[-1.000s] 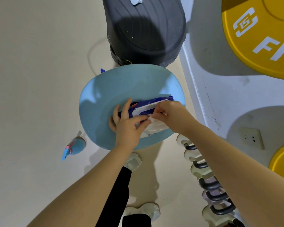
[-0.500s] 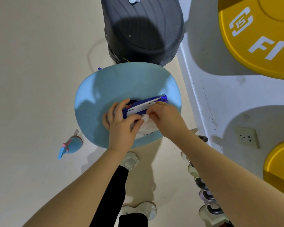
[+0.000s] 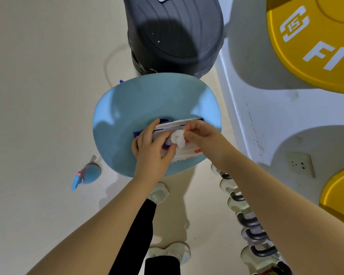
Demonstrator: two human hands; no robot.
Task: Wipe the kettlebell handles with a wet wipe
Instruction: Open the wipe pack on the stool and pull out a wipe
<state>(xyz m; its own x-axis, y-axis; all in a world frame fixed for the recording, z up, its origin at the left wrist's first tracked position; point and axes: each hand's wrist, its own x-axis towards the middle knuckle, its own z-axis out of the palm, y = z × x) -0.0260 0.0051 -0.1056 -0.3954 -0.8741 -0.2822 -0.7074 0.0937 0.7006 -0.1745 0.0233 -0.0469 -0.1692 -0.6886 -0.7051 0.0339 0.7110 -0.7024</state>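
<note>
Left hand (image 3: 153,149) clamps the white-and-blue plastic wipe pack (image 3: 179,135) on the round pale-blue stool seat (image 3: 127,108), right hand (image 3: 203,135) pinching a bunched white wet wipe (image 3: 178,138); dark-handled kettlebells (image 3: 250,223) line up toward 5 o'clock, nearer the right arm.

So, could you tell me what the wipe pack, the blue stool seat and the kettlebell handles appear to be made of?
Wipe pack: thin glossy plastic film, judging by its creases and printed label. The wet wipe the right hand pinches looks like soft white nonwoven fabric, bunched. Blue stool seat: probably smooth moulded plastic, with soft highlights. Kettlebell handles: dark and matte, likely coated metal, though unclear from here.
</note>
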